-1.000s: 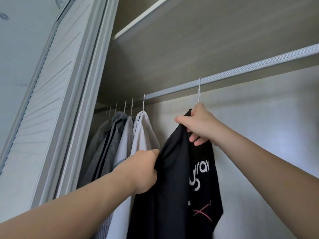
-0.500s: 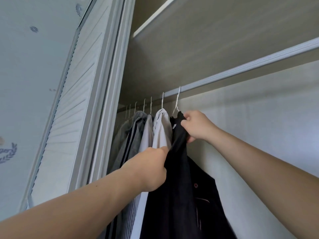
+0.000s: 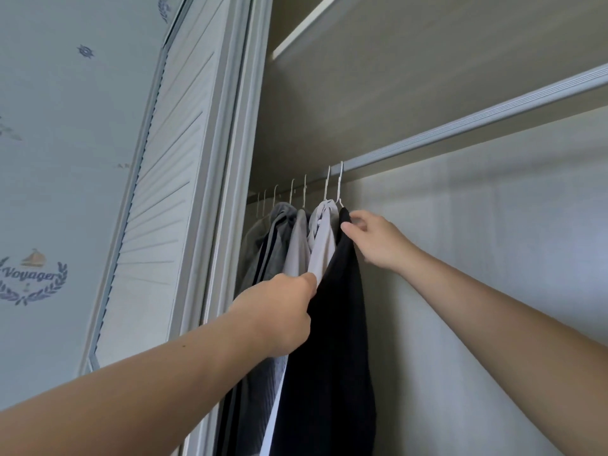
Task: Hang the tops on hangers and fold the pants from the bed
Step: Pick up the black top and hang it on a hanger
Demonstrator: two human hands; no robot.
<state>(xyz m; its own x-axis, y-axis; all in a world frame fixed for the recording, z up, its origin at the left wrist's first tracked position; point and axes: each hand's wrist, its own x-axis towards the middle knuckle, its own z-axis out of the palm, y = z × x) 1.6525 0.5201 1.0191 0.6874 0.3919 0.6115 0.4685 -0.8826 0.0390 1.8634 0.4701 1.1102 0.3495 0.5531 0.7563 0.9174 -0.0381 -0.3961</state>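
A black top [image 3: 332, 350] hangs on a white hanger [image 3: 340, 185] from the wardrobe rail [image 3: 477, 121], pressed against a row of hung garments. My left hand [image 3: 279, 314] is closed on the black top's front edge, about mid-height. My right hand [image 3: 375, 240] is at the top's shoulder just under the hook, fingertips touching the fabric and fingers loosening apart. A white shirt [image 3: 324, 238] hangs directly to the left of the black top, touching it.
Several grey and white garments [image 3: 279, 238] on white hangers crowd the rail's left end. A louvred white sliding door [image 3: 158, 192] stands at the left. A shelf [image 3: 362, 77] runs above the rail. The rail to the right carries no hangers.
The black top has slid left along the rail until it rests against the white shirt. My right hand has loosened from the hanger's shoulder; my left hand kept its hold.
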